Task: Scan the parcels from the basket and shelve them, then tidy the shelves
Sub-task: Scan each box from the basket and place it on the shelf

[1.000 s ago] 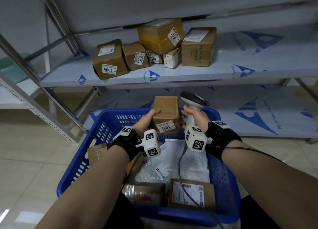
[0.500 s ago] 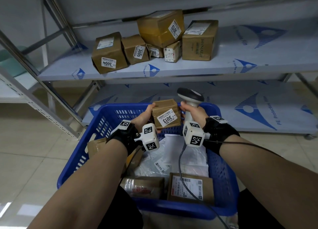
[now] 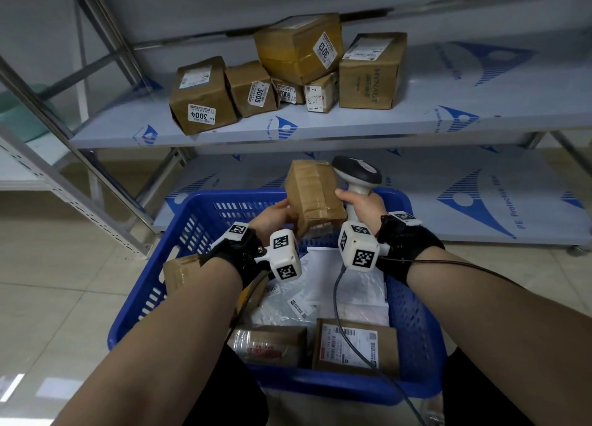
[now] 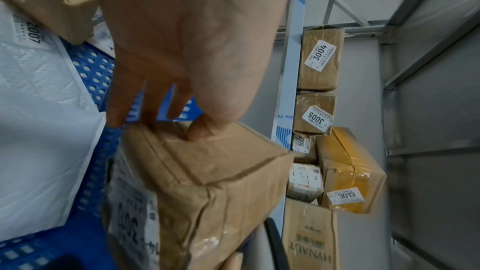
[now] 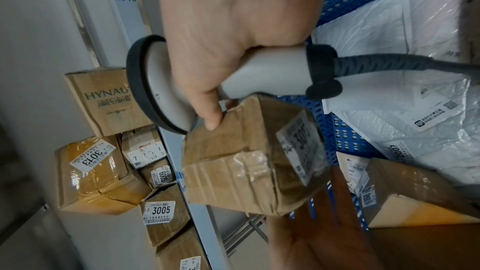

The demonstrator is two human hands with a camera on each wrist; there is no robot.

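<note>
My left hand [image 3: 272,215] holds a small brown taped parcel [image 3: 312,195] above the far end of the blue basket [image 3: 205,220]. In the left wrist view its thumb [image 4: 200,130] presses one end of the parcel [image 4: 202,192]. The white label [image 5: 301,147] faces down toward the basket. My right hand [image 3: 360,204] grips the handle of the grey barcode scanner [image 3: 358,172], and its thumb [image 5: 210,118] touches the parcel's [image 5: 246,163] edge. The scanner head [image 5: 145,81] sits just beside the box, its window hidden.
Several labelled brown boxes [image 3: 205,95] are piled on the middle shelf [image 3: 448,111], one stacked tilted on top [image 3: 298,47]. The lower shelf [image 3: 480,201] lies behind the basket. The basket holds white mailer bags [image 3: 358,284], two flat boxes [image 3: 355,345] and the scanner cable [image 3: 336,297].
The parcel has been lifted and turned: its label faced me before, and now the taped side is up with the label underneath. My right thumb has come onto its edge.
</note>
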